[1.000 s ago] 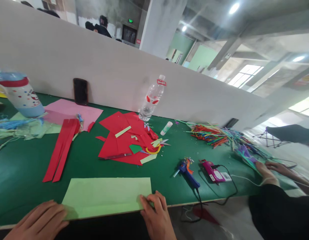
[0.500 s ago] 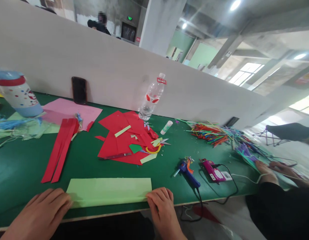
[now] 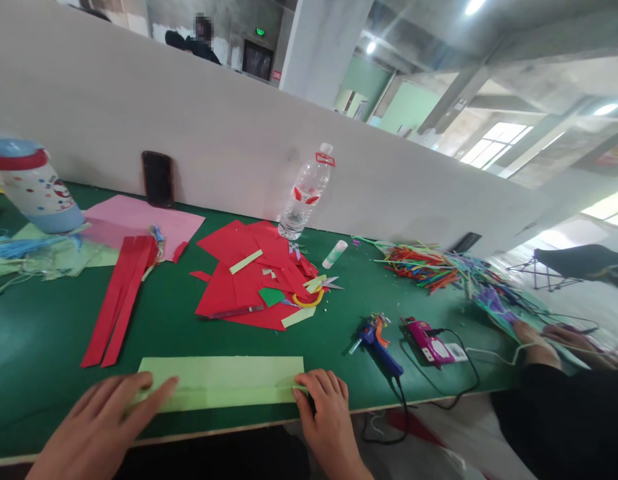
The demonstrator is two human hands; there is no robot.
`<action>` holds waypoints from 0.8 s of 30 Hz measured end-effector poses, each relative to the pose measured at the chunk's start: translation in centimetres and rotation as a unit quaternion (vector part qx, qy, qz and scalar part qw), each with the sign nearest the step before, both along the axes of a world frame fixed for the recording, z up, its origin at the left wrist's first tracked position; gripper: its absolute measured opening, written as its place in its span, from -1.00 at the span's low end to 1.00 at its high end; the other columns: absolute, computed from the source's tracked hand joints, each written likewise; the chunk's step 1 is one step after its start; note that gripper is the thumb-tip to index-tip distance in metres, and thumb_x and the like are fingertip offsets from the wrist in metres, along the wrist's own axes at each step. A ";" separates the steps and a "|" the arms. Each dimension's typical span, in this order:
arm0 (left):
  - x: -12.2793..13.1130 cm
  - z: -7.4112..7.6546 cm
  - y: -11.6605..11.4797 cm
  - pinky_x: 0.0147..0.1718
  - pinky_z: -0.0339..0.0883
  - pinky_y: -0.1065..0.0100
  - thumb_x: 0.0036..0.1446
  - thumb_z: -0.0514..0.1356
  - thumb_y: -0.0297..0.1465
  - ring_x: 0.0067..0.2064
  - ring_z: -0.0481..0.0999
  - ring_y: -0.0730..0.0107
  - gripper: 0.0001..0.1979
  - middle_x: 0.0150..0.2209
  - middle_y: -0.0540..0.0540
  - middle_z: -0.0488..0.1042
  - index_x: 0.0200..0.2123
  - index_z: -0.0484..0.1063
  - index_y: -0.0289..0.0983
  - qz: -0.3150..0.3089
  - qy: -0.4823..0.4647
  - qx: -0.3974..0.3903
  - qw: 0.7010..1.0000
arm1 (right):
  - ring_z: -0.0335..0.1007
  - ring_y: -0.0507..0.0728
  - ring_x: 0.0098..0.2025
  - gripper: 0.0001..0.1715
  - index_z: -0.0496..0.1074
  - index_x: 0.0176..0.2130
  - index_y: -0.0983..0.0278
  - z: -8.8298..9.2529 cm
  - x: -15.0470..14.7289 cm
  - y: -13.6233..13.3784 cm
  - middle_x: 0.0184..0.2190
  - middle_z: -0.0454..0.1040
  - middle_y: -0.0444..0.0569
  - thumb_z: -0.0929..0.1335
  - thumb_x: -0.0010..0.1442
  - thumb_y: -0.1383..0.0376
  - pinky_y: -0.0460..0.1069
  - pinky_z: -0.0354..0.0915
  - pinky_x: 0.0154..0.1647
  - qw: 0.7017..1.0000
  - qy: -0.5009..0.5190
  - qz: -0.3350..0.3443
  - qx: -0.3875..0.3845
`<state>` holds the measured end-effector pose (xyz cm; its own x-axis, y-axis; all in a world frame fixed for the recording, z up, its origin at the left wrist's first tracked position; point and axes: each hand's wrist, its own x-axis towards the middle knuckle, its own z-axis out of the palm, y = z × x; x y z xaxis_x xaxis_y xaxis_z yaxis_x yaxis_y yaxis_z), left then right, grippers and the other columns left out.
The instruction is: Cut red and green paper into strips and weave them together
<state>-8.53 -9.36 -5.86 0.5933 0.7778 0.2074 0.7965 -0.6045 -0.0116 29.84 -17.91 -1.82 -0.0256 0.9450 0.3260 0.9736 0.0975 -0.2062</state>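
Observation:
A light green paper strip lies along the table's front edge, its near side folded up in a narrow band. At its left end my left hand rests with thumb and forefinger apart, the thumb lying over the paper. The right end is pinched between the thumb and fingers of my right hand. Beyond the strip, red paper sheets lie in a loose pile with yellow-handled scissors on their right side. Two long red paper strips lie to the left.
A blue glue gun and a magenta device with cables sit to the right. Behind stand a water bottle, a glue stick, a phone and a tumbler. Another person's hands work at far right near colourful stems.
My left hand has shifted slightly right over the strip, its thumb and forefinger spreading apart. My right hand keeps its pinch, and the strip's near fold has lifted a little.

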 end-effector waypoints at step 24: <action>1.1 -3.2 -3.0 0.12 0.31 0.07 0.00 0.08 -0.62 0.18 0.42 0.08 -0.19 0.22 0.00 0.43 0.30 0.20 0.07 -0.073 -0.009 0.076 0.994 | 0.07 0.29 0.39 -0.38 0.26 0.27 0.43 -4.1 -14.3 1.9 0.30 0.30 0.11 0.18 0.40 0.10 0.23 0.09 0.38 0.972 -0.107 0.184 0.103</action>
